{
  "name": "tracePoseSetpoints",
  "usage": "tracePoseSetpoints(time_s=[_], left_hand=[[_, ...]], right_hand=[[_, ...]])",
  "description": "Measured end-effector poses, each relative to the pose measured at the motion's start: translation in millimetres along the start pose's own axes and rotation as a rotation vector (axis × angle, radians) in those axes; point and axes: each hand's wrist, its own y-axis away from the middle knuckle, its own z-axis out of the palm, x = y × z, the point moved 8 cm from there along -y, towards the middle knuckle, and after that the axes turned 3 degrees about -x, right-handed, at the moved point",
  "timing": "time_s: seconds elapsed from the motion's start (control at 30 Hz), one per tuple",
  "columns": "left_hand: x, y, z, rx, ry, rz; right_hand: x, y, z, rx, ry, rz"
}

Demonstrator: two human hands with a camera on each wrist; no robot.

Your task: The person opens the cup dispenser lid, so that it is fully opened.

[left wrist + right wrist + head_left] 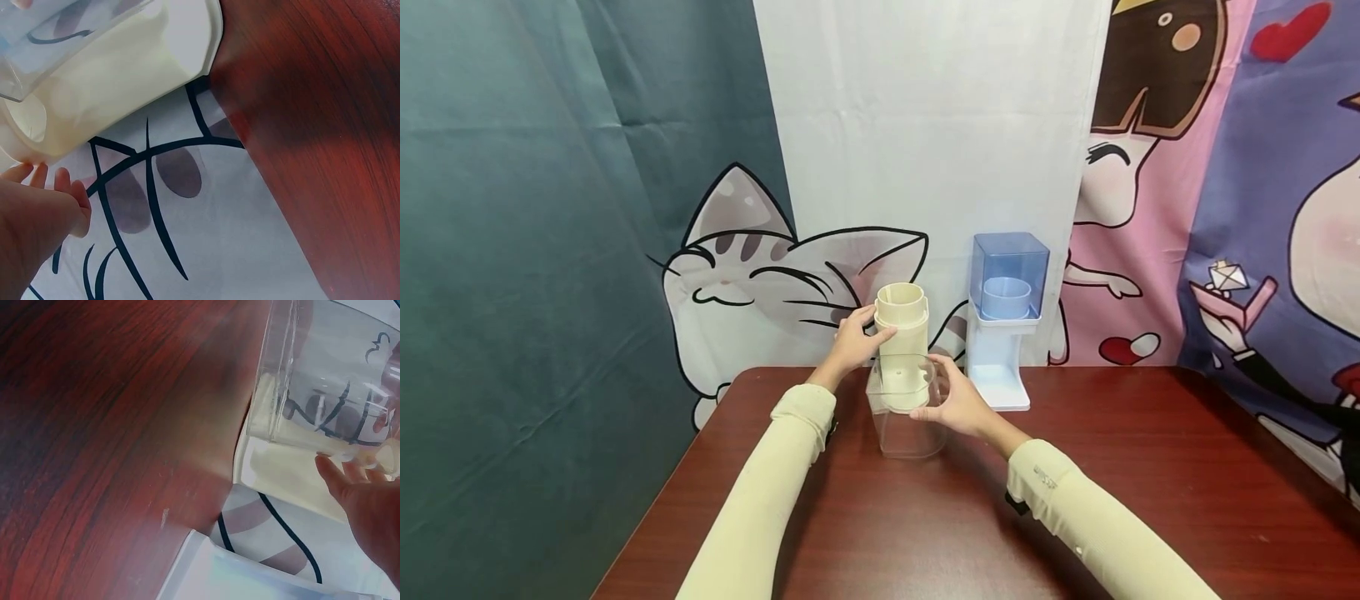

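A cream dispenser stand with a round collar on top stands upright near the table's back edge. My left hand holds its left side just below the collar, thumb across the front; in the left wrist view the fingertips meet its edge. In front of the stand, a clear plastic box is gripped at its right side by my right hand, thumb toward me and fingers behind. The right wrist view shows the clear box overlapping the cream stand.
A white dispenser stand with a blue see-through cover stands just right of my right hand. The reddish-brown table extends toward me. Behind it hangs a printed cloth with a cartoon cat.
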Motion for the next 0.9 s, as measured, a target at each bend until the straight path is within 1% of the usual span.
tracePoseSetpoints(time_s=[0.07, 0.23, 0.33, 0.53, 0.67, 0.77, 0.9], left_hand=[[1.8, -0.5, -1.2, 0.001, -0.004, 0.005], [4.5, 0.0, -1.5, -0.003, -0.019, 0.02], [4.9, 1.5, -1.4, 0.002, -0.019, 0.014], [2.7, 4.4, -0.3, 0.01, 0.003, -0.024], [-1.1, 4.6, 1.8, 0.016, -0.014, -0.044], [-2.4, 3.9, 3.0, 0.026, -0.029, -0.047], [-1.1, 2.8, 3.1, 0.043, -0.03, -0.035]], right_hand=[[2.0, -2.3, 0.6, -0.011, -0.04, -0.003], [4.8, -4.9, 2.8, -0.037, -0.095, 0.001], [5.1, -5.1, 5.3, -0.057, -0.116, 0.002], [6.7, -5.2, 8.4, -0.063, -0.103, -0.012], [5.5, -2.2, 7.1, -0.058, -0.078, -0.015], [6.8, -0.8, 5.9, -0.056, -0.046, -0.011], [7.5, -1.0, 5.3, -0.058, -0.024, -0.007]])
